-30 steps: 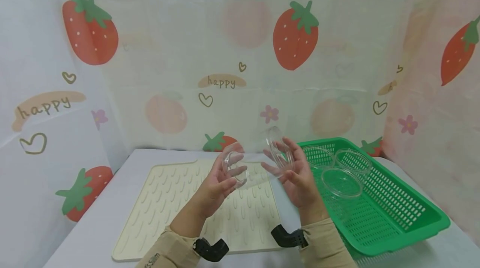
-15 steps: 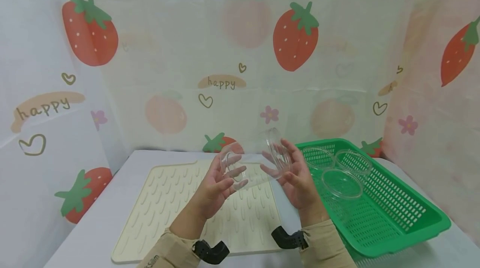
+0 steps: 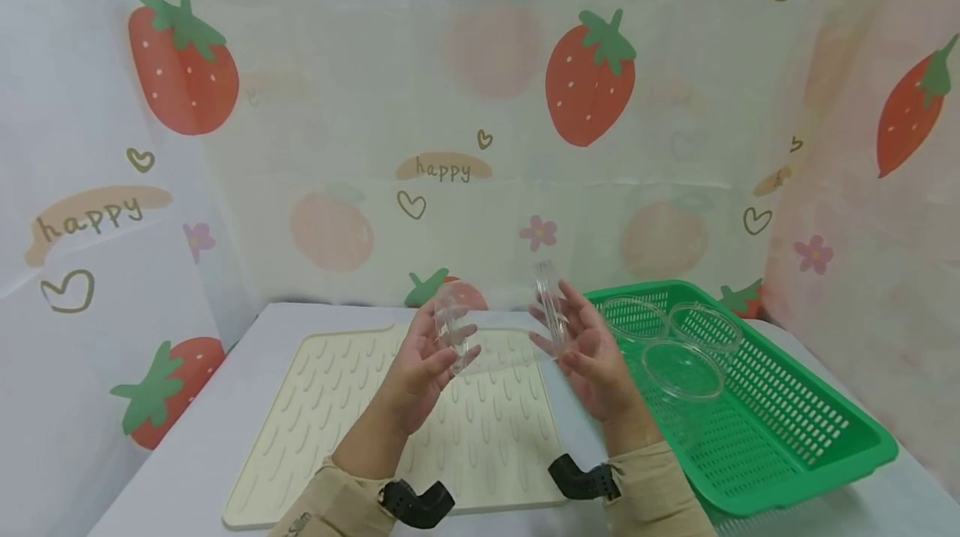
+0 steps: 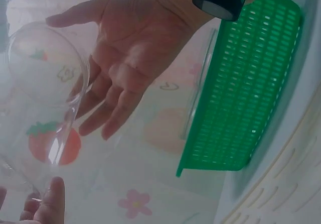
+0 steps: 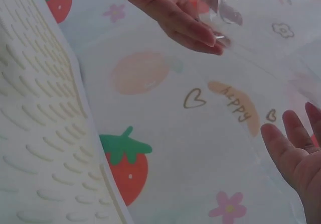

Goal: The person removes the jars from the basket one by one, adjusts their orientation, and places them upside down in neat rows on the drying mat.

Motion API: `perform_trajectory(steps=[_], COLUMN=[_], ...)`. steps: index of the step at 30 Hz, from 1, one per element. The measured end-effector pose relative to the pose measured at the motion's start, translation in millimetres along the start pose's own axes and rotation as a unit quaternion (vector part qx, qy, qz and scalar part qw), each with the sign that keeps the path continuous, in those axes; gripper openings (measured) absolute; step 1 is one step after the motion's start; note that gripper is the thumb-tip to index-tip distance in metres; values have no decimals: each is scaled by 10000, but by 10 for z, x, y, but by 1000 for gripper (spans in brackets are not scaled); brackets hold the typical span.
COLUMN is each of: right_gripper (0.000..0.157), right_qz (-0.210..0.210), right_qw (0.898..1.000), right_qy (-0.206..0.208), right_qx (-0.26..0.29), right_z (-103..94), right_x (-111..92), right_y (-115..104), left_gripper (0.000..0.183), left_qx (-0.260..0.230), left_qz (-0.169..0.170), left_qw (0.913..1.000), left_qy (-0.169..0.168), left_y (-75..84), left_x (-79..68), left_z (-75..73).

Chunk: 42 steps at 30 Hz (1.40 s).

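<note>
A clear plastic cup (image 3: 497, 324) lies on its side in the air between my two hands, base to the left and ringed rim to the right. My left hand (image 3: 422, 374) grips the base end, its fingers showing through the plastic. Around the rim end, my right hand (image 3: 596, 358) holds the cup with the thumb on the near side and fingers behind. The left wrist view shows the round rim (image 4: 83, 66) against the right hand's thumb and fingers. In the right wrist view, the left hand (image 5: 175, 15) is on the cup's base.
A green perforated basket (image 3: 862, 447) stands on the right of the white table (image 3: 202, 429). Several clear round-rimmed cups (image 3: 684, 395) stand inside its far-left part. A cream ridged mat (image 3: 300, 437) lies under my hands. Strawberry-patterned cloth (image 3: 480, 103) encloses the back and sides.
The cup has turned slightly, so its rim now appears more edge-on and its base has shifted a little left. Both hands keep their hold and have moved only slightly.
</note>
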State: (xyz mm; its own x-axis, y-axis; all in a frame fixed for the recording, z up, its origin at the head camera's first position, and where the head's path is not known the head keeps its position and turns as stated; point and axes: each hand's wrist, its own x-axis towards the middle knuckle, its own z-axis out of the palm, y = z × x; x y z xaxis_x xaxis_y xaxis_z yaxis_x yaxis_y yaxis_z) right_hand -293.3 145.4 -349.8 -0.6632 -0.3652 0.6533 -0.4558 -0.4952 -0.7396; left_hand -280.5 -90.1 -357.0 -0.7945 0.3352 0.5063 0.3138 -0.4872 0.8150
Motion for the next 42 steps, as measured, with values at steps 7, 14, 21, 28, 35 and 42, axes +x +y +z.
perform_trajectory(steps=[7,14,21,28,35,42], right_gripper=[92,85,79,82,80,83], right_qz=[40,-90,-135,166,483,1128], right_qw=[9963,9925,9923,9857,9771,9572], right_qy=[243,363,142,6,114,-237], right_qx=[-829,-1163,-1220,-1680,-2071,-2654], right_z=[-22,-29,-38,23,41,82], right_x=[-7,39,62,90,91,116], right_y=[-90,-215,-266,-212,-186,-133], left_gripper=[85,75,75,75,79,83], left_qx=[682,1444,2324,3065,3499,3985], left_qz=[-294,-701,-811,-1028,-1075,-932], left_qw=[9969,9860,9667,9409,9248,9072], left_qy=[270,446,697,1011,1034,980], left_y=[58,82,78,45,29,4], left_x=[-13,-23,-13,7,-2,1], left_z=[-19,-36,-78,-67,-39,-29])
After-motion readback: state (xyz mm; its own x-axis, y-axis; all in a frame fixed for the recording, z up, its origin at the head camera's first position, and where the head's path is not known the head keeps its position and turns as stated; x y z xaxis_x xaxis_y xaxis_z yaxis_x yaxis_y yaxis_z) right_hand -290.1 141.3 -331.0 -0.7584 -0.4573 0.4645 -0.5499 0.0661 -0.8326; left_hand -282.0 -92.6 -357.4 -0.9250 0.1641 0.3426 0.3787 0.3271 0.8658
